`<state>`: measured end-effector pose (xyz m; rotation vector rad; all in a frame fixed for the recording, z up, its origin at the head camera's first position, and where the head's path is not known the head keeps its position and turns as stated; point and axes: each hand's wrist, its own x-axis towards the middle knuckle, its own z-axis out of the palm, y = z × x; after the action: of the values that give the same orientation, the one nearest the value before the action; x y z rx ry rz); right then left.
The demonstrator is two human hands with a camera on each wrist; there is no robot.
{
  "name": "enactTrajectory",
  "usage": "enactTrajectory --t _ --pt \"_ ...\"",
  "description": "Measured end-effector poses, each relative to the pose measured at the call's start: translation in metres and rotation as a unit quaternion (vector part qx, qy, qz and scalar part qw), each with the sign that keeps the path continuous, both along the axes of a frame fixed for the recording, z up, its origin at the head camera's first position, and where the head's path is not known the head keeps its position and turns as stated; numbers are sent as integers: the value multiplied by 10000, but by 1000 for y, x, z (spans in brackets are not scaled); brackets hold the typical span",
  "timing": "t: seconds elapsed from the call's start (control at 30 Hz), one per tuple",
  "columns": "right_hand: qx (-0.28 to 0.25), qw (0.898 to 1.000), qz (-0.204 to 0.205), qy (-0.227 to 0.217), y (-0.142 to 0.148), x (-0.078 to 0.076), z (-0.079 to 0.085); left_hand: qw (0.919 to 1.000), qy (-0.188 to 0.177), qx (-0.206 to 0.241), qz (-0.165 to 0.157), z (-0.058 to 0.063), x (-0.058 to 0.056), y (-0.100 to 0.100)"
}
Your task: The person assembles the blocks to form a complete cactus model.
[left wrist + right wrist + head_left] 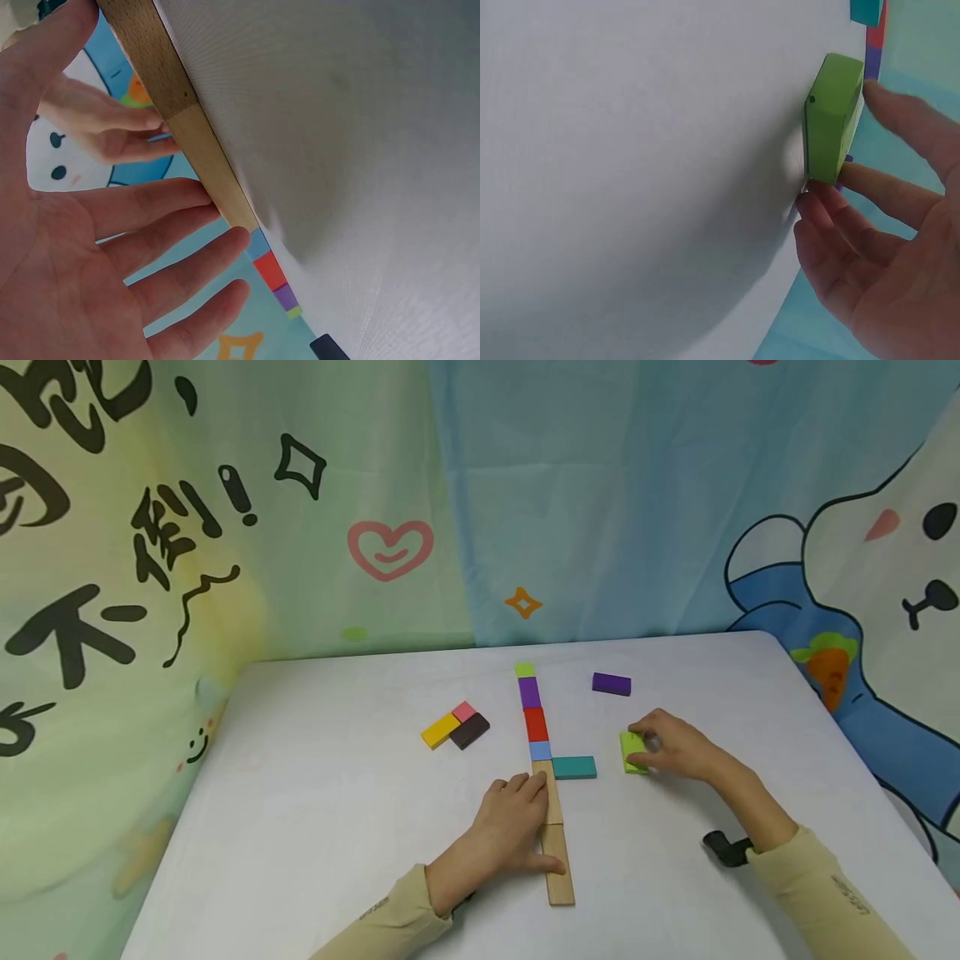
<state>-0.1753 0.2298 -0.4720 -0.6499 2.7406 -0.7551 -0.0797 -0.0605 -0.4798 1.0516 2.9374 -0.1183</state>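
Observation:
A straight row of flat blocks runs away from me on the table. Two plain wooden blocks, the nearer (559,881) and the farther (553,797), lead into light blue (540,751), red (536,724), purple (529,692) and lime (525,670) blocks. My left hand (504,831) rests along the wooden pair, its fingertips at their left edge and the thumb over the nearer one. A teal block (574,767) juts rightward beside the row. Farther right, my right hand (681,747) pinches a lime-green block (827,124) at its two ends between thumb and fingers.
Yellow (438,732), pink (463,711) and dark brown (470,732) blocks lie grouped left of the row. A loose purple block (611,684) is at the back right. The white table (315,793) ends at a printed curtain (600,485).

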Motion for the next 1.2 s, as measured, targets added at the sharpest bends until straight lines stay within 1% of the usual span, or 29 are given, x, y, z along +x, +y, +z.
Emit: enactTrajectory --t 0.17,0.4,0.57,0.67,0.8,0.9,1.07,1.2 --pt "-125 9994 -177 -281 -1 1 0 10000 -38 31 -6 0 -1 0" --pt "-495 9971 -340 -467 -2 1 -1 9999 -119 31 -27 1 -4 0" --pt "-593 9956 -487 -539 0 2 -5 9994 -262 237 -11 2 -6 0" --pt "-615 9949 -592 -529 1 2 -7 9989 -199 423 -23 3 -8 -1" --pt "-720 9940 -645 -503 2 2 -9 9982 25 601 -9 6 -11 -2" --pt "-771 9934 -672 -527 3 2 -9 9973 40 727 109 7 -17 -1" --pt "-821 9926 -721 -526 5 0 -10 9950 -262 870 424 2 -30 -2" --pt "-1002 9910 -746 -483 6 -4 -10 9937 -466 838 577 -3 -37 -6"
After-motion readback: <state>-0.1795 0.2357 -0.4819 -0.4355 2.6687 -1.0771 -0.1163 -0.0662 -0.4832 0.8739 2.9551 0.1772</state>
